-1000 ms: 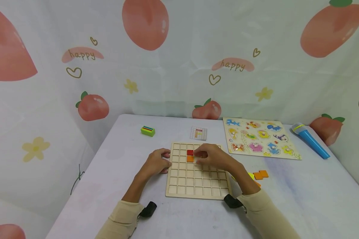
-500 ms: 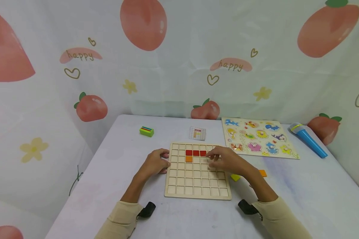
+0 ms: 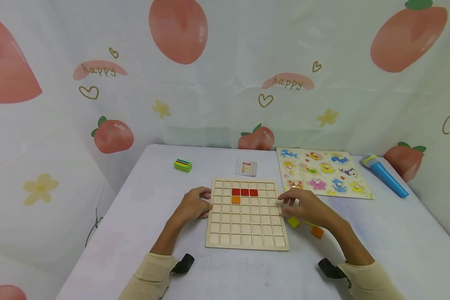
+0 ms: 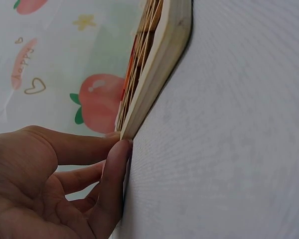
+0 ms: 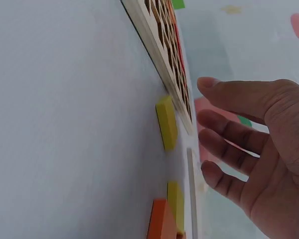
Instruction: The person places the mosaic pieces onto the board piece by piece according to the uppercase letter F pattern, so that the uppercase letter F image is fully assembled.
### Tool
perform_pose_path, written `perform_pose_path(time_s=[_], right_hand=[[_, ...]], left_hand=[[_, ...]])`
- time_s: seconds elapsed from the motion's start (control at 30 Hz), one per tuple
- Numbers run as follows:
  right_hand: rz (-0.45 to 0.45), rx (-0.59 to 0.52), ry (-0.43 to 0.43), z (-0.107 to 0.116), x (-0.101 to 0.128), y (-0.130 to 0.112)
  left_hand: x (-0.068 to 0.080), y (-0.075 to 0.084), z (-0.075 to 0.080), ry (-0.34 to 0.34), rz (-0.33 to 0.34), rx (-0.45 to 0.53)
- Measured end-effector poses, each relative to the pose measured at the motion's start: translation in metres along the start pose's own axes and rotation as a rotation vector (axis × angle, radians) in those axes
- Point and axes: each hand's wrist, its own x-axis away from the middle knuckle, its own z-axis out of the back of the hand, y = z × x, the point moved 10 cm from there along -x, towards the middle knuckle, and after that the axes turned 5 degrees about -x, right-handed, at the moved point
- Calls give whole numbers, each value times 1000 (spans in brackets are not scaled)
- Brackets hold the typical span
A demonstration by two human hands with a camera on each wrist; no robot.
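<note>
A wooden grid board (image 3: 247, 225) lies mid-table, with a row of three red tiles (image 3: 244, 192) and one orange tile (image 3: 236, 199) set in its cells. My left hand (image 3: 195, 204) rests against the board's left edge, and in the left wrist view its fingertips (image 4: 120, 149) touch the board's side (image 4: 159, 55). My right hand (image 3: 307, 207) hovers just off the right edge, fingers spread (image 5: 239, 102), holding nothing. Under it lie loose tiles: a yellow tile (image 3: 293, 222) (image 5: 167, 122) and an orange tile (image 3: 317, 232) (image 5: 162, 221).
An animal peg puzzle (image 3: 324, 173) lies at the back right, with a blue toy microphone (image 3: 384, 180) beyond it. A small pattern card (image 3: 246, 167) and a green striped block (image 3: 182, 165) sit behind the board. A fabric backdrop encloses the table.
My right hand has drawn back to the right, off the board, uncovering the row of three red tiles. It now hovers over the loose tiles. The left hand has stayed put.
</note>
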Motion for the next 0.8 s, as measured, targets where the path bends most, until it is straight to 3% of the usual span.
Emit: perform_pose_path(time_s=[0.3,0.8], right_hand=[[-34,19,83,24,27,22],[-135,29,112,39,52,51]], left_hand=[[0,1,0,1,-2,10],[-2,-2,0,2,16,-9]])
